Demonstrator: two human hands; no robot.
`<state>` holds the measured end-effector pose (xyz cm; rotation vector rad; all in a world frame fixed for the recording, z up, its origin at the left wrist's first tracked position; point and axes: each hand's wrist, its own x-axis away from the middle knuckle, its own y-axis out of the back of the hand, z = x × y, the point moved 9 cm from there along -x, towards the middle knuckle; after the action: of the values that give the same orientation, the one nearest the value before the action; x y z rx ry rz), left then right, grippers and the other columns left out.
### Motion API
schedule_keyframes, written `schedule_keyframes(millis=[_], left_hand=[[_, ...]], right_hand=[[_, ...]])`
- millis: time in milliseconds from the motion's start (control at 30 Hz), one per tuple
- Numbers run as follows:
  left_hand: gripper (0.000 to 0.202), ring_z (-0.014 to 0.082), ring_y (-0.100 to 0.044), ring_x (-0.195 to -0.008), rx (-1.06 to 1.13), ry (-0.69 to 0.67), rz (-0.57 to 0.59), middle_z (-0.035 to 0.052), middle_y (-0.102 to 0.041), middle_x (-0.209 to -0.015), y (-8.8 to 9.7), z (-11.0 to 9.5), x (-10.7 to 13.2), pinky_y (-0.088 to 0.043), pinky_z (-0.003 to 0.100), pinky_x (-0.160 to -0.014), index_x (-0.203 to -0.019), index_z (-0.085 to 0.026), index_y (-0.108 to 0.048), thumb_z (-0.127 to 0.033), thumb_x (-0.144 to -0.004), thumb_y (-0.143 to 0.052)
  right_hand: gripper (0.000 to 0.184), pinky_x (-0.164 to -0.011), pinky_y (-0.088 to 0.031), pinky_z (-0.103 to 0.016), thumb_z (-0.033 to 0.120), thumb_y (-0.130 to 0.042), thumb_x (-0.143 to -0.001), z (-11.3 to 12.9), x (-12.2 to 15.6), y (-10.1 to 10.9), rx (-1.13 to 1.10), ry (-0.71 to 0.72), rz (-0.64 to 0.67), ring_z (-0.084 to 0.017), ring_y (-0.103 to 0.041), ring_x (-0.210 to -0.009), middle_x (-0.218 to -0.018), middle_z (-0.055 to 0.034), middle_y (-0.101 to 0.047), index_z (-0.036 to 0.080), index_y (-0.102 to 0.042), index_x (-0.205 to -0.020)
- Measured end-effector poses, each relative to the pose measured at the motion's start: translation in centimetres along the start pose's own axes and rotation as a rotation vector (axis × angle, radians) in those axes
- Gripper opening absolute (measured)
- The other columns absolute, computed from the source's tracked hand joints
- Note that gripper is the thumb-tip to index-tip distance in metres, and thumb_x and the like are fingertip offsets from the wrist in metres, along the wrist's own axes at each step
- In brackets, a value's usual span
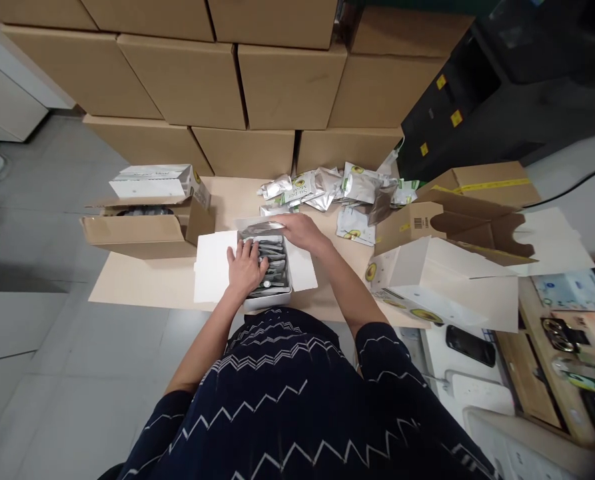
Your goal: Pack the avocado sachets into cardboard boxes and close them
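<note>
An open white box [297, 267] sits on the table before me, packed with silver pouches [273, 263] standing on edge. My left hand [246, 265] lies flat on the pouches at the box's left side, fingers spread. My right hand [301, 231] reaches over the far end of the box, fingers curled on a silver pouch [258, 230] that lies across the top of the row.
Loose silver pouches [334, 187] are piled at the table's far side. An open brown carton [142, 223] stands on the left, with a white box [157, 181] on it. More open cartons [457, 220] and white boxes [442, 280] crowd the right. Stacked cardboard boxes [287, 87] rise behind.
</note>
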<state>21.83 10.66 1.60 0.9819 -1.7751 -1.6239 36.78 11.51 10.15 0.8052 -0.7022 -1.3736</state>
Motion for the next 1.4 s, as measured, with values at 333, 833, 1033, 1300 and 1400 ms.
schedule_keyframes(millis=[333, 833, 1033, 1300, 1400], left_hand=[[0.06, 0.037, -0.036, -0.143, 0.011, 0.005, 0.011, 0.0166, -0.049, -0.15, -0.1, 0.1, 0.0, -0.019, 0.063, -0.117, -0.146, -0.012, -0.047, -0.044, -0.097, -0.034], [0.058, 0.0375, -0.039, -0.14, 0.037, 0.006, -0.007, 0.0169, -0.052, -0.147, 0.1, 0.0, 0.0, -0.02, 0.063, -0.117, -0.145, -0.015, -0.048, -0.044, -0.096, -0.038], [0.057, 0.0373, -0.039, -0.14, 0.035, 0.0, -0.009, 0.0164, -0.052, -0.147, 0.0, 0.1, 0.1, -0.019, 0.063, -0.117, -0.145, -0.015, -0.049, -0.044, -0.097, -0.037], [0.055, 0.0367, -0.038, -0.141, 0.051, -0.003, -0.007, 0.0152, -0.052, -0.147, 0.2, 0.0, 0.1, -0.019, 0.063, -0.118, -0.143, -0.016, -0.051, -0.043, -0.097, -0.036], [0.051, 0.0341, -0.037, -0.143, 0.124, -0.004, -0.03, 0.0134, -0.053, -0.146, 0.9, 0.4, 0.3, -0.023, 0.059, -0.118, -0.14, -0.017, -0.054, -0.039, -0.098, -0.035]], right_hand=[[0.031, -0.084, -0.048, -0.031, 0.02, -0.043, -0.098, -1.1, -3.7, -6.0, 0.398, -0.045, 0.223, -0.023, -0.067, -0.106, -0.114, -0.0118, -0.072, 0.019, -0.07, -0.114], [0.027, -0.091, -0.05, -0.036, 0.003, -0.052, -0.089, -0.6, -5.8, -10.1, 0.322, -0.022, 0.21, -0.027, -0.069, -0.104, -0.104, -0.0198, -0.074, 0.008, -0.076, -0.099], [0.016, -0.093, -0.049, -0.03, 0.003, -0.06, -0.085, -1.6, -5.6, -9.8, 0.176, -0.117, 0.147, -0.022, -0.069, -0.101, -0.101, -0.018, -0.075, 0.008, -0.074, -0.09], [0.02, -0.09, -0.048, -0.029, 0.005, -0.056, -0.087, -2.7, -5.4, -9.8, 0.146, -0.11, 0.156, -0.021, -0.069, -0.1, -0.103, -0.0171, -0.075, 0.009, -0.074, -0.092], [0.024, -0.095, -0.046, -0.028, 0.011, -0.056, -0.089, -2.4, -4.7, -8.5, 0.066, -0.01, 0.122, -0.02, -0.067, -0.107, -0.112, -0.0131, -0.074, 0.012, -0.074, -0.104]])
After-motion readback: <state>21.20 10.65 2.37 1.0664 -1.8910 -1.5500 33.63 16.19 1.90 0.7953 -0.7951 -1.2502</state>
